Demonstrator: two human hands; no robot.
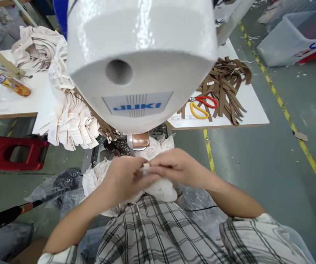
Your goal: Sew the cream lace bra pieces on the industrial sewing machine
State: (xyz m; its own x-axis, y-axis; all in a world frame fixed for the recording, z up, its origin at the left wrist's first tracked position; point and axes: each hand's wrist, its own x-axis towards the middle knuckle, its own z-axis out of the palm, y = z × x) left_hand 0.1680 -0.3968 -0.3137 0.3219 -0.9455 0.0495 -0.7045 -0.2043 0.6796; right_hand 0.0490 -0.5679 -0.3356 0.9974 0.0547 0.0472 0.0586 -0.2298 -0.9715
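My left hand [124, 178] and my right hand [177, 165] meet in front of my chest, fingers closed and fingertips nearly touching. Between them they pinch the edge of a white lace garment [162, 189], whose padded, cup-like part hangs below my right hand. More of its lace spreads out left of my left hand. Just beyond my fingers stands the white head of a JUKI sewing machine [141, 73]. Some of the white fabric reaches up beside the machine's lower end. The needle area is hidden from this angle.
Cream fabric pieces [72, 121] are heaped left of the machine. Brown strips [226, 88] and red-and-yellow-handled scissors [202, 106] lie on the right tabletop. A red stool [11, 153] stands at left, a clear plastic bin [295, 40] at far right. Plastic bags [202, 209] lie below.
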